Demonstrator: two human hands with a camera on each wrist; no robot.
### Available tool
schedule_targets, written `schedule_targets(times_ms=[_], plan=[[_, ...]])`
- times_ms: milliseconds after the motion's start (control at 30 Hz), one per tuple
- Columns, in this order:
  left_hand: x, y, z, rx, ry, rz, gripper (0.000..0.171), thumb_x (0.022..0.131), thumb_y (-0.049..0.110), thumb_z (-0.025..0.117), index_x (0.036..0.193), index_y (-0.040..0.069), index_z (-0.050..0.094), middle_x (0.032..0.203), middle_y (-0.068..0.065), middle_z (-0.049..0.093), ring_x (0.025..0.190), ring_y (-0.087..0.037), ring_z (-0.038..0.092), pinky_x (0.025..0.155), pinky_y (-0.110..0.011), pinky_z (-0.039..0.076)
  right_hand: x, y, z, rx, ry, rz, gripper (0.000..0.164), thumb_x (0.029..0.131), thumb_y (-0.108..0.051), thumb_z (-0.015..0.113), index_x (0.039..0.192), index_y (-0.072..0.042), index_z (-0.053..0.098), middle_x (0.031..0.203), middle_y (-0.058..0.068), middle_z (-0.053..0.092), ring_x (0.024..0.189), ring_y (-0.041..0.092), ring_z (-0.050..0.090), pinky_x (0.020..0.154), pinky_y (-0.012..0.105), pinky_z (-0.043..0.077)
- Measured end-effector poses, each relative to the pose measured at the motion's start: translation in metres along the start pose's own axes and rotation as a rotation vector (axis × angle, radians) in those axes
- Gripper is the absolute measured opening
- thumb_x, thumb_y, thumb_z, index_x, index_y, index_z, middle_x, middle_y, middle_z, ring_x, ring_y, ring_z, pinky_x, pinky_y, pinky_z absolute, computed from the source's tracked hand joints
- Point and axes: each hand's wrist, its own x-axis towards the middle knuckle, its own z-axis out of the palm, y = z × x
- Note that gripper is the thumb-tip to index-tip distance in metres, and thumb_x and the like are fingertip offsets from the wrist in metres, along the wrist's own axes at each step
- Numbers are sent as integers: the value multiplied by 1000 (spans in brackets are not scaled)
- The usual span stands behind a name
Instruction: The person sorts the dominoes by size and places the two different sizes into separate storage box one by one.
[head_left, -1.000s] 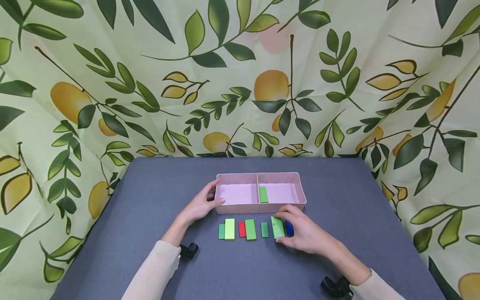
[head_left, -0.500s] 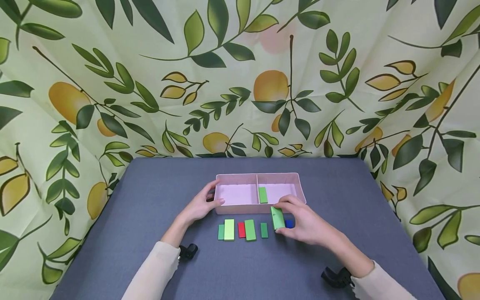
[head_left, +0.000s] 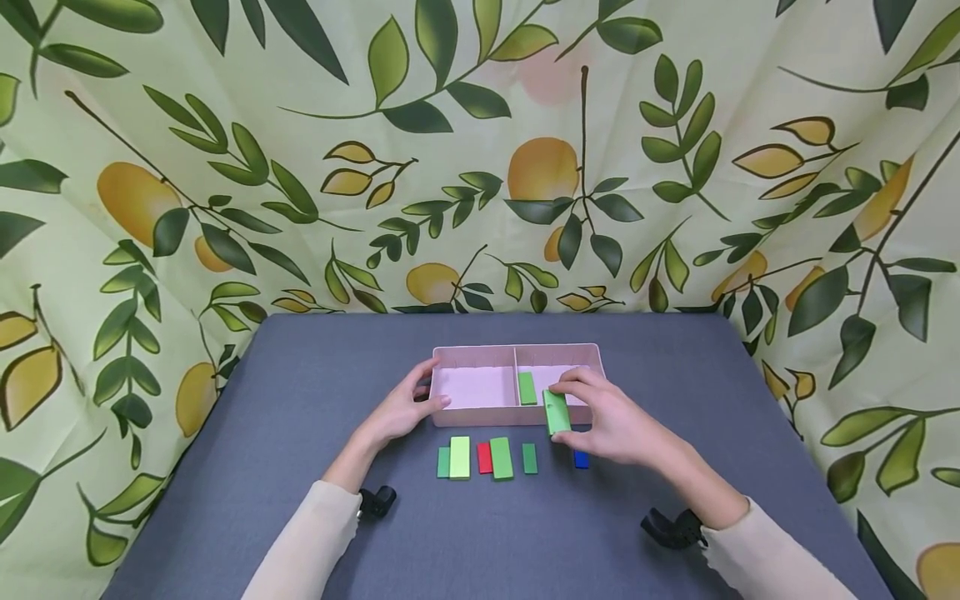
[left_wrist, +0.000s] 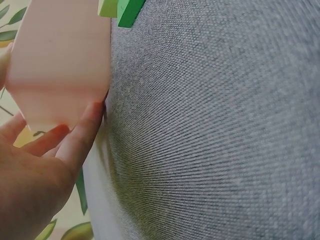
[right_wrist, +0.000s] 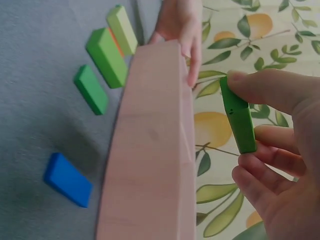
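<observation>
A pink two-compartment box (head_left: 480,417) lies on the table, and a green block (head_left: 527,389) stands against the divider inside its right compartment. My left hand (head_left: 397,412) grips the box's left end, thumb at the front rim and fingers along the end wall. Between the thumb and fingertips of my right hand (head_left: 615,422) is another green block (head_left: 555,414), pinched by its two ends. It hangs tilted before the right compartment; the right wrist view shows this held block (right_wrist: 238,117) off the table, beyond the box's rim. Below the right hand, a blue block (head_left: 581,460) lies on the table.
In front of the box sit a light green block (head_left: 460,458), a red block (head_left: 483,458), a mid-green block (head_left: 501,459) and small dark green blocks (head_left: 529,458). A leaf-and-fruit patterned cloth (head_left: 450,225) hangs behind the grey table (head_left: 337,342).
My right hand has lifted the green block off the table and carried it up and forward to the box's front rim. The blue block is now uncovered. The left hand stays put.
</observation>
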Motion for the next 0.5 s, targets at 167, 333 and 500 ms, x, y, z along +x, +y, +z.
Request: schedule_targets(times_ms=[167,333,500], plan=[[2,-2,1,2,-7,-4,78,95,30,73,160,25,31,163,-12,30,140,-43,41,111,-62,33,9,4,-9,10,19,11,57,75,-21,91,124,-5,67,124,3,59,112,22,57,90,41,53],[1,-1,-1,3,1,-2,77,95,27,73,160,23,32,163,-13,30,139,-43,43,111,-61,34,21,8,-13,14,27,15,56,77,-20,89,126,-4,66,129,6,59,117,23,53,92,45,50],[1,0,-1,7,-6,5,78,95,26,73,160,22,31,163,-15,29,139,-43,43,111,-60,34,31,12,-15,9,39,6,57,77,-21,89,127,-3,66,128,7,59,117,24,54,95,47,49]])
